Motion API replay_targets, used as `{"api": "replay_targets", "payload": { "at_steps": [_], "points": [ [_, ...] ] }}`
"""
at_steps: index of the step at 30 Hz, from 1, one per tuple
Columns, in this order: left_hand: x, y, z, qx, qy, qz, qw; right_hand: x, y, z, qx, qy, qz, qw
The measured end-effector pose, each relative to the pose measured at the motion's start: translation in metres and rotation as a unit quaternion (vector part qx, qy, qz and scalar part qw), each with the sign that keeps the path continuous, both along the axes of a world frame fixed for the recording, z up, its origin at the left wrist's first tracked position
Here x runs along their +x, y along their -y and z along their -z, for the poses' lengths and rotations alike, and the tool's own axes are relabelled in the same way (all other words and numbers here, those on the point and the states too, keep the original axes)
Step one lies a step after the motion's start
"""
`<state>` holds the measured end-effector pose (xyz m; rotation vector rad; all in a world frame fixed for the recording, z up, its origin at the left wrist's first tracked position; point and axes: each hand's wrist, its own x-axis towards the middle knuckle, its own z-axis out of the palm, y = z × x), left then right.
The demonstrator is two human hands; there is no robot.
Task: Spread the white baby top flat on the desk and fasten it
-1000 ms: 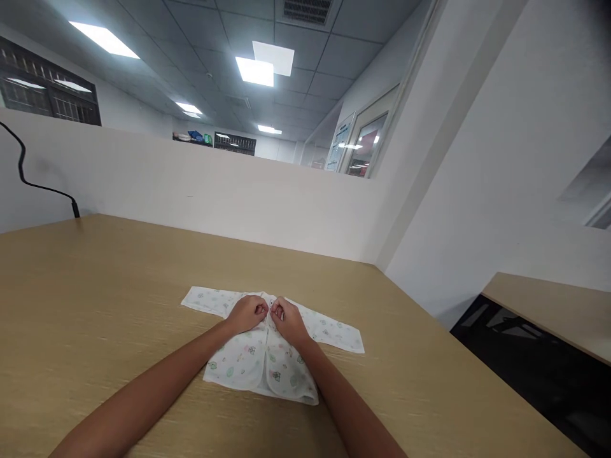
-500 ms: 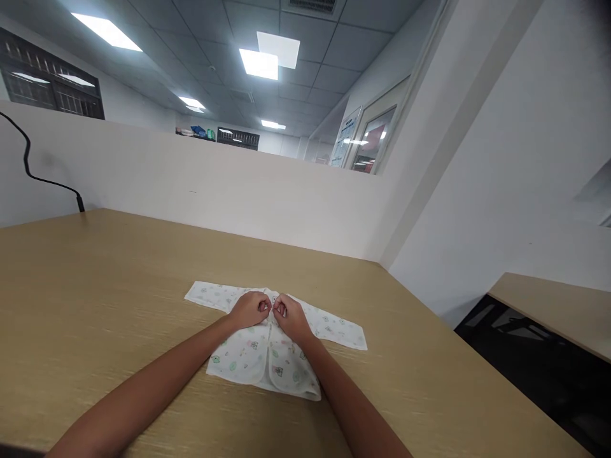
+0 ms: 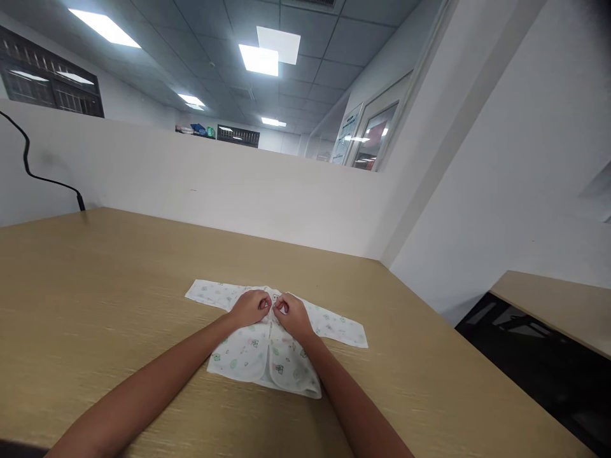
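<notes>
A small white baby shirt [image 3: 248,353] with a print of little green and grey figures lies spread on the table, its sleeves stretched out to both sides. Its front edges meet along the middle and part towards the rounded lower hem. At the upper front, just under the neckline, my left hand [image 3: 252,307] is closed in a pinch on the left front edge. Close beside it, my right hand [image 3: 291,314] pinches the right front edge. The fingertips nearly touch, and the bit of cloth between them is mostly hidden.
The wooden table [image 3: 119,286] runs back to a low white partition [image 3: 229,191]. A black cable [image 3: 52,182] hangs at the far left. To the right, past the table's edge, stand a white wall and another table [image 3: 554,299] with a dark space under it.
Almost nothing differs. Both hands stay pinched at the shirt's upper front, and the whole view has shifted very slightly.
</notes>
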<state>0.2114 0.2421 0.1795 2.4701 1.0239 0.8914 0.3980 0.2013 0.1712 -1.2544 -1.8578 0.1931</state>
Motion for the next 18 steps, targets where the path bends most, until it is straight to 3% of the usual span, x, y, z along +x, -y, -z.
{"api": "replay_targets", "payload": {
  "at_steps": [18],
  "points": [
    [-0.0012,0.0014,-0.0007,0.011,-0.013,0.013,1.000,0.0026,-0.0023,0.0018,-0.002,0.016,0.012,1.000]
  ]
}}
